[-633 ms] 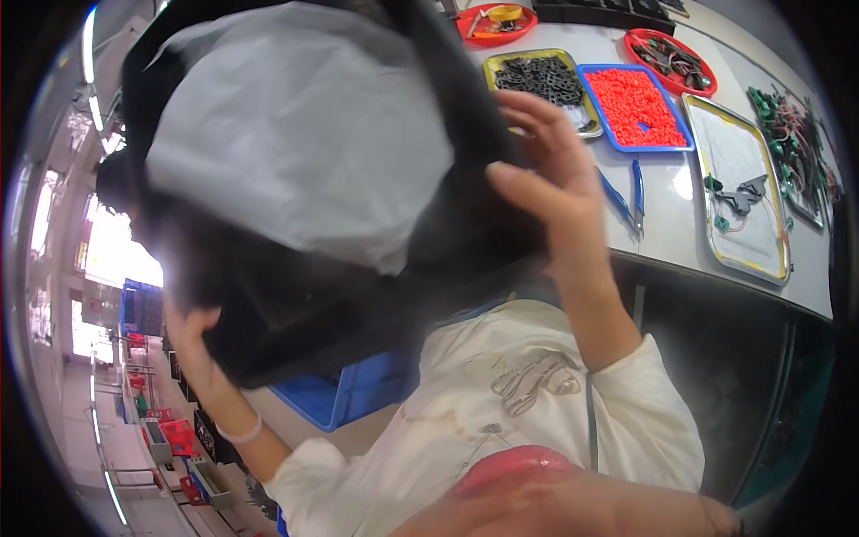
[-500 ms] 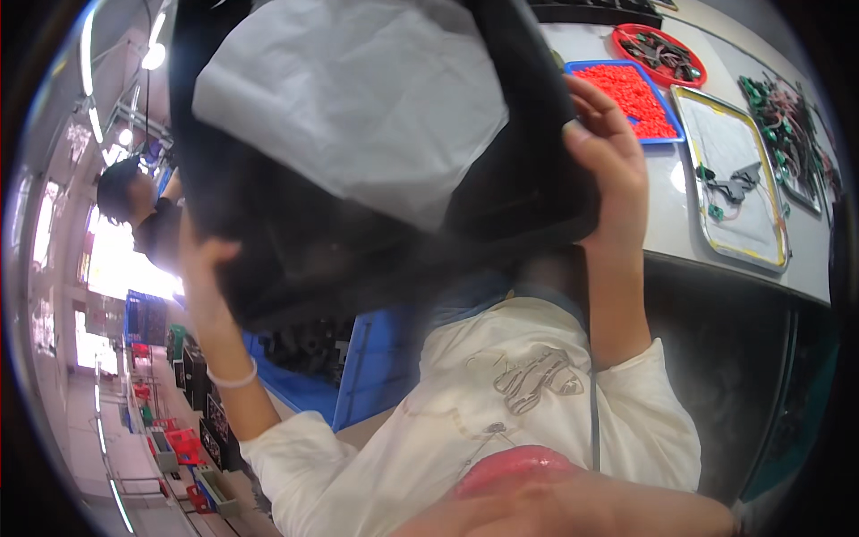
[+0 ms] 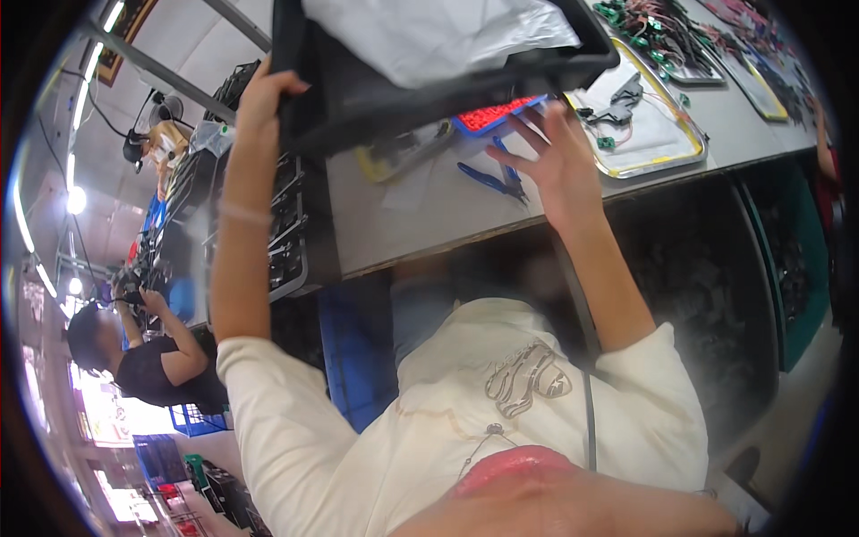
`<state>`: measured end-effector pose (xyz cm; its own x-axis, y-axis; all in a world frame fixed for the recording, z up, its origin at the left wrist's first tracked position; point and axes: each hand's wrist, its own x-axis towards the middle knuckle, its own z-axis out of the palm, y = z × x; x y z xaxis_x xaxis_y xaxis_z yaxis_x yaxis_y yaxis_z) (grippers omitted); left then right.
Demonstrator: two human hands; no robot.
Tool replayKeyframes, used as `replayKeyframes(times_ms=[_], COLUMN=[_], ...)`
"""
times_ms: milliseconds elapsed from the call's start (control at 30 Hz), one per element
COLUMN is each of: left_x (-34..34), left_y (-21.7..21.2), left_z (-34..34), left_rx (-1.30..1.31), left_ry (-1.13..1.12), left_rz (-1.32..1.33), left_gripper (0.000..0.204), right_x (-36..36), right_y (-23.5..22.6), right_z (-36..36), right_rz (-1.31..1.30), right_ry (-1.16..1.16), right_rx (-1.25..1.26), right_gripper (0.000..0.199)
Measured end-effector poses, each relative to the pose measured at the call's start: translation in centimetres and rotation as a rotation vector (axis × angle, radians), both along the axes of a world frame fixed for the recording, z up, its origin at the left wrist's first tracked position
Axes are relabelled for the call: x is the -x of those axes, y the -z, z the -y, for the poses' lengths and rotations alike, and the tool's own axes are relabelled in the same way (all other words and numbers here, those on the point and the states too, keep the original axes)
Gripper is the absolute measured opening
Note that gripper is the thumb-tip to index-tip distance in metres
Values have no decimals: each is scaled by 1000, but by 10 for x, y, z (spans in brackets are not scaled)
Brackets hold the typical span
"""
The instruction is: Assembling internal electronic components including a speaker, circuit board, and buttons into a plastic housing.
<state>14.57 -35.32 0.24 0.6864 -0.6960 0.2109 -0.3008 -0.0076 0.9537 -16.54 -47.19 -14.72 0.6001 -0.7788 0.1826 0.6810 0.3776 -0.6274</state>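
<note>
A black plastic tray (image 3: 420, 107) is raised over the workbench, tilted, with a crumpled white sheet (image 3: 438, 40) lying in it. My left hand (image 3: 262, 107) grips the tray's left end, thumb over the rim. Below the tray's right part is my right hand (image 3: 565, 174), open with fingers spread; whether a fingertip touches the tray's underside I cannot tell. Blue-handled nippers (image 3: 490, 179) lie on the bench just left of that hand. Behind it, partly hidden by the black tray, sits a blue tray (image 3: 474, 132) of small red pieces (image 3: 492, 115).
Right of my right hand, a yellow-edged metal tray (image 3: 658, 161) holds dark parts with wires. Wire bundles with green ends (image 3: 640, 40) are farther back. Black trays (image 3: 288, 233) stand at the bench's left. A co-worker in dark clothing (image 3: 170, 371) works at far left.
The black tray has moved up and away from me, over the bench. My right hand has come off its right side and opened. The view has swung, showing more of the bench.
</note>
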Motion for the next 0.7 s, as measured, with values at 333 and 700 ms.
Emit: replayKeyframes(times_ms=[333,700], left_x=[33,-8], left_y=[40,53], left_z=[216,249], left_rx=[317,282], left_ry=[-74,87], left_rz=[-239,-246], left_gripper=[56,61], right_x=[-82,-131], right_y=[-53,-65], right_z=[162,233], right_rz=[-175,-327], right_ry=[328,368], right_rx=[-133,-307], right_gripper=[96,41])
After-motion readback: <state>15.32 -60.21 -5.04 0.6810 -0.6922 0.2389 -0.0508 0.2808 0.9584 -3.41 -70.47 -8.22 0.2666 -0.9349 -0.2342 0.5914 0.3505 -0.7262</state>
